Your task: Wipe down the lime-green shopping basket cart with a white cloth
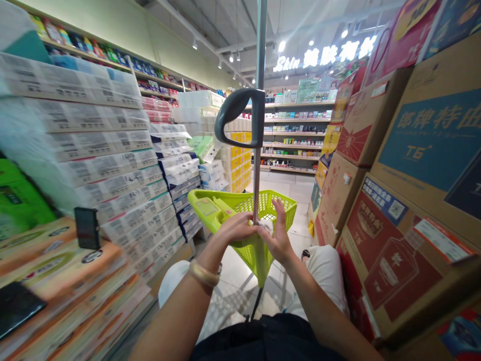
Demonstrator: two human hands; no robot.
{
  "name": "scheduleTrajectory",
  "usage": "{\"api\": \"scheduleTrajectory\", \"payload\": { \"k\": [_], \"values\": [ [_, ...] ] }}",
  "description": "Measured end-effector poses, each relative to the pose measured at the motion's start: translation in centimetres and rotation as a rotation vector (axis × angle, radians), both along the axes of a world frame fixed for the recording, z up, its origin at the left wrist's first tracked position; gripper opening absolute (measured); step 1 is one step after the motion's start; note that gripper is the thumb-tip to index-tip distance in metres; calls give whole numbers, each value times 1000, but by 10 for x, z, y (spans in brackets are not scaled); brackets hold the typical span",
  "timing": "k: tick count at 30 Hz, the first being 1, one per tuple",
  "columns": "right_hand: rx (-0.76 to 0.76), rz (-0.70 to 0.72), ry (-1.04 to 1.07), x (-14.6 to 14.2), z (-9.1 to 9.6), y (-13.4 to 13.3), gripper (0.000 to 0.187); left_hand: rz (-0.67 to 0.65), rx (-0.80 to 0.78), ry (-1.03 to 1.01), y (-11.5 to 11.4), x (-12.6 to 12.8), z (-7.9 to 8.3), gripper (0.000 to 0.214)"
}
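A lime-green shopping basket (244, 200) stands in front of me between my legs. From its near end rises a metal pole (256, 175) with a grey loop handle (240, 118). My left hand (238, 226) has its fingers closed round the foot of the pole, just above the basket. A small white crumpled piece, perhaps tissue (266, 226), shows by the pole between my hands. My right hand (278, 238) is at the pole's other side, thumb close to the white piece, with fingers raised and spread. The left fingertips are partly hidden behind the pole.
Stacked wrapped packs (124, 150) line the left side. Orange packs (75, 265) there carry a small black device (87, 228) and a dark flat device (18, 308). Cardboard boxes (409, 240) rise close on the right. Shelves (293, 133) stand behind a tiled aisle.
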State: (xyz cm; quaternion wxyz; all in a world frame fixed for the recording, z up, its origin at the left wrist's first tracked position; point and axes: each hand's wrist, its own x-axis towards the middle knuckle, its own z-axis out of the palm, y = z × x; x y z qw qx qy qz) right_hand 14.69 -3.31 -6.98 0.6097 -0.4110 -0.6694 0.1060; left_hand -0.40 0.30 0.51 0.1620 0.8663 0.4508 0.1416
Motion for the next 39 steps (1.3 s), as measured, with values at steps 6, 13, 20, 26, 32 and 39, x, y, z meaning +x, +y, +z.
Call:
{"api": "scheduleTrajectory", "payload": {
  "k": [6, 13, 20, 26, 32, 39],
  "values": [
    [79, -145, -76, 3, 49, -31, 14, -1, 27, 18, -4, 0, 3, 29],
    [57, -108, -126, -1, 49, -35, 12, -44, 43, 27, -4, -1, 5, 29],
    [87, -25, -163, 3, 40, -24, 17, -8, 59, 37, -3, -2, 1, 30],
    [-80, 101, -66, -3, -19, 10, 47, -26, 77, 11, -4, -5, -4, 34],
    [-105, 90, -143, -14, -45, 22, 45, -54, 66, -20, -7, -16, -4, 28],
    [-154, 9, -85, 12, -57, 53, 30, -90, 108, -52, -8, -17, -4, 29]
  ]
}}
